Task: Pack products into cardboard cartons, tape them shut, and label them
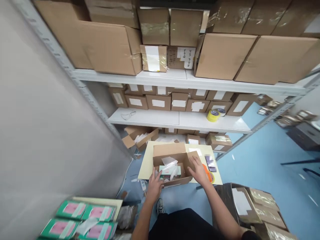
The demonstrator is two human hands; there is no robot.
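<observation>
An open cardboard box point(178, 181) sits on a small pale-yellow table in front of me. Inside it lies a mint-green carton point(163, 170), partly covered by crumpled translucent plastic film point(171, 165). My left hand point(155, 185) rests at the box's near left corner, fingers spread, some reaching over the edge toward the carton. On the box's right flap point(192, 156) lies my right hand point(199, 170), fingers stretched out and apart. An orange tape dispenser point(206, 170) with yellow tape is just right of that hand, partly hidden by the wrist.
A phone point(210, 162) lies on the table's point(144, 170) right side. Metal shelving point(160, 116) full of cardboard boxes stands ahead, with tape rolls point(213, 115) on it. Green-and-pink cartons point(72, 209) are stacked lower left. Taped boxes point(265, 208) fill a large carton lower right.
</observation>
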